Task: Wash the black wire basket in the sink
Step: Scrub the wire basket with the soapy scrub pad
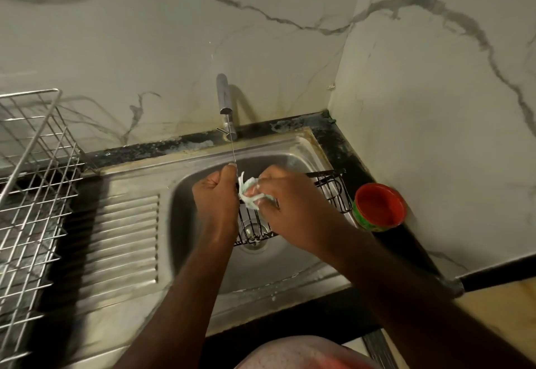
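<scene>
The black wire basket [327, 191] is held over the bowl of the stainless steel sink [203, 252], tilted, with its lower edge near the drain [255, 241] and its far end reaching toward the sink's right rim. The left hand [216, 194] is closed in a fist round the basket's near-left edge, fingers curled and thumb up. The right hand [290, 203] lies across the top of the basket and pinches a crumpled, soapy pale-green scrub cloth [248, 194] against the wires; its fingers are curled round the cloth. The two hands are just beside each other, with the cloth between them.

A thin stream of water [233, 148] falls from the chrome tap [224, 101] at the back of the sink and lands at the left hand's thumb. To the left of the bowl runs the ribbed draining board [121, 241], and further left stands a steel wire dish rack [32, 183] on the dark table [352, 148]. On the table just right of the sink, near the basket's far end but apart from it, stands a round tub [380, 207], red inside with a green patterned outside. Marble-look tiles [145, 35] cover the wall behind and to the right.
</scene>
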